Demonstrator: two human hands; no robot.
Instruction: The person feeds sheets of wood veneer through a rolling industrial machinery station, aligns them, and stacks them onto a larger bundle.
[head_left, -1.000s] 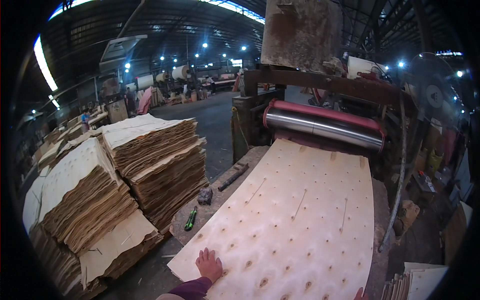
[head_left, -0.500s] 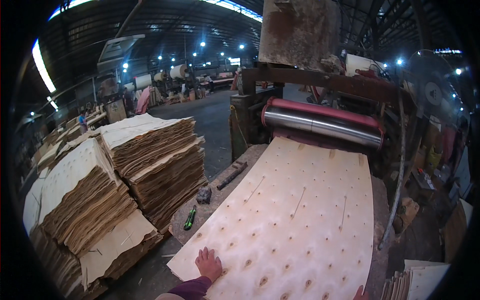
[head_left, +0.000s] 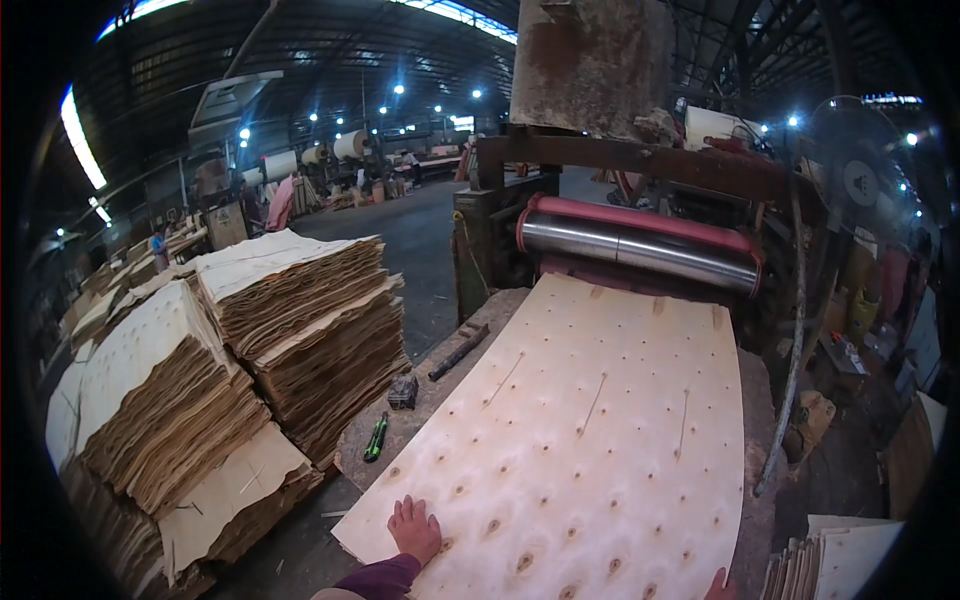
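Both hands lie on the near end of a big veneer sheet (head_left: 590, 440). My left hand (head_left: 415, 528) is flat and open, palm down, fingers spread a little, pressing on the sheet close to its left corner; it grips nothing. Of my right hand (head_left: 718, 585) only a small part shows at the lower edge of the picture, touching the sheet near its right side, and I cannot tell if its fingers are spread or curled. The two hands are well apart, one at each side of the sheet.

The sheet is pale wood with many dark knots in rows and a few thin cracks. Its far end sits just under the steel roller (head_left: 640, 250) with the red bar on top, and its near end reaches to me over the rough work table (head_left: 440, 400).

Compared with one second ago, very little is different. The left hand rests on the same place of the sheet, and the far edge of the sheet meets the roller as before. Only the view shifted a bit. I judge the sheet is held quiet, or comes out very slowly.

On the table, left of the sheet, lie a green-handled tool (head_left: 376, 437) and a dark metal bar (head_left: 459, 350). Further left stand tall stacks of veneer (head_left: 300, 330), and a fan (head_left: 860, 175) stands behind the machine on the right.
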